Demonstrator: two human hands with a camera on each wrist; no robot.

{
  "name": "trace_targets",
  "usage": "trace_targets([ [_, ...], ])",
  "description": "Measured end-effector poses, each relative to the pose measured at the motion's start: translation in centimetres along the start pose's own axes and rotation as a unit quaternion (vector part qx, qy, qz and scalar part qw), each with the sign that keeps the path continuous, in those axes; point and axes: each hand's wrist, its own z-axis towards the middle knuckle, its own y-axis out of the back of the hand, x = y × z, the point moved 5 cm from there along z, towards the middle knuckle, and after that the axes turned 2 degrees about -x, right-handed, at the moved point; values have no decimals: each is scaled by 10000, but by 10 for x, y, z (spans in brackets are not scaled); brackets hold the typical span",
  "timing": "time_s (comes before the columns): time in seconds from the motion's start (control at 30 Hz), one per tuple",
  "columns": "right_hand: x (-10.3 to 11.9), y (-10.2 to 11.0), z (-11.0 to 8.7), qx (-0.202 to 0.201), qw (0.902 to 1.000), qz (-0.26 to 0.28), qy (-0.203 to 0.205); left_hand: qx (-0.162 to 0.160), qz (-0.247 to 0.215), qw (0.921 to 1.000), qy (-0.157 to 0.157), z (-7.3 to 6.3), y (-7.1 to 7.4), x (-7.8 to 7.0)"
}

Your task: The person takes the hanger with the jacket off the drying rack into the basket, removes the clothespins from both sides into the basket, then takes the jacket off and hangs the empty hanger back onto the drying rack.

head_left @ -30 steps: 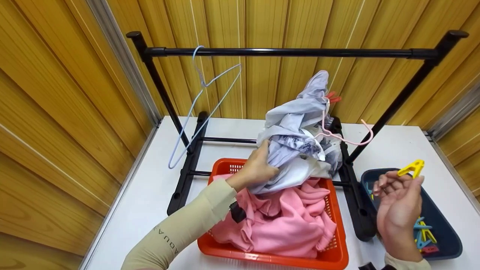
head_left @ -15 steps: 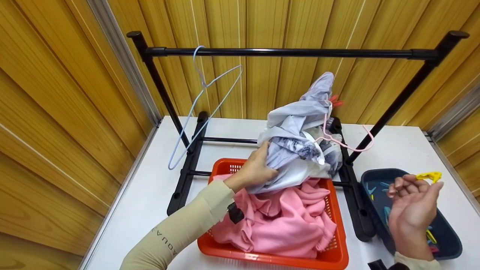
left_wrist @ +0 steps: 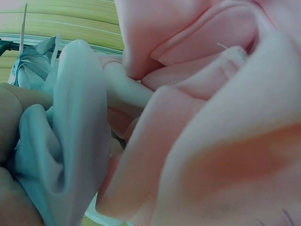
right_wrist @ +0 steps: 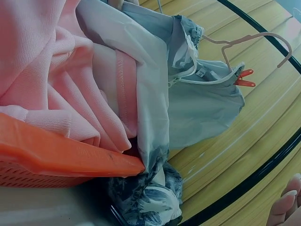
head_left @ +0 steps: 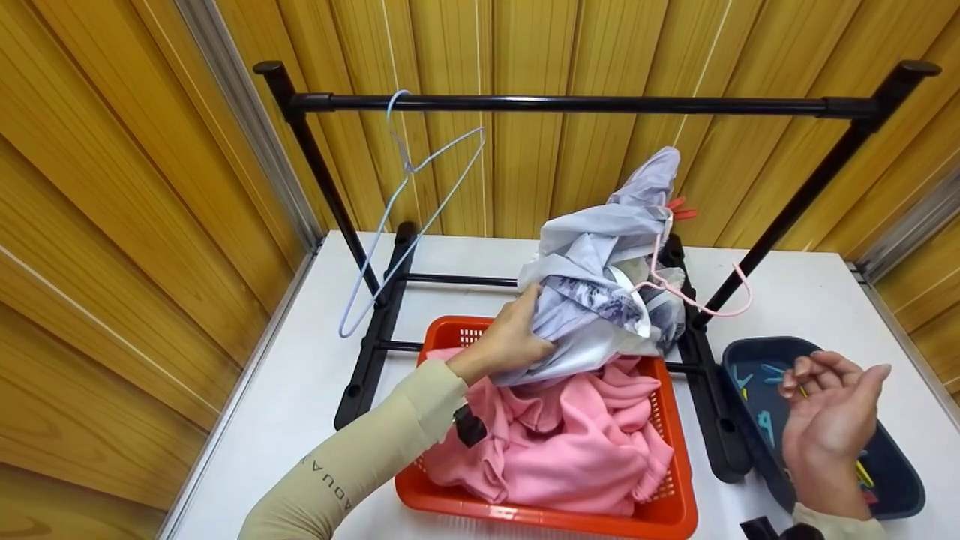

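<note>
My left hand (head_left: pixel 514 337) grips a light grey-white garment (head_left: pixel 574 225) with dark patterned patches, thumb on top of the fabric. A pink hanger (head_left: pixel 720 313) sits in its neck opening, its hook pointing right. One red clothespin (head_left: pixel 681 213) is clipped at the garment's far shoulder; in the right wrist view the red clothespin (right_wrist: pixel 244 82) is beside the collar edge. In the left wrist view, fingers (left_wrist: pixel 11 113) show beside folded cloth. My right hand (head_left: pixel 832 412), palm up with loosely bent fingers and nothing held, is over a dark blue bin (head_left: pixel 900 487) containing several clothespins (head_left: pixel 765 427).
Pink clothing (head_left: pixel 570 442) fills an orange-red basket (head_left: pixel 540 517) below the garment. A black rack (head_left: pixel 585 105) stands behind, with a light blue hanger (head_left: pixel 442 202) on its bar at left. Wood-patterned walls (head_left: pixel 525 172) enclose the white table (head_left: pixel 277 375).
My right hand has moved right over the bin and let go of the yellow clothespin it was pinching. The garment's upper end and its hanger have shifted slightly right; the left hand keeps its grip.
</note>
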Motion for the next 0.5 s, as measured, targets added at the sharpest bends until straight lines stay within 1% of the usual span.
trace_targets([
  [0.2,0,-5,-3,221,9992,-345,-36,39,89,9998,-176,-1,1,-2],
  [0.4,-2,-13,-7,456,9969,-637,-65,154,348,9987,-341,-2,1,-3],
  [0.5,-2,-16,-9,555,9942,-923,-20,202,479,9977,-440,-2,1,-4],
])
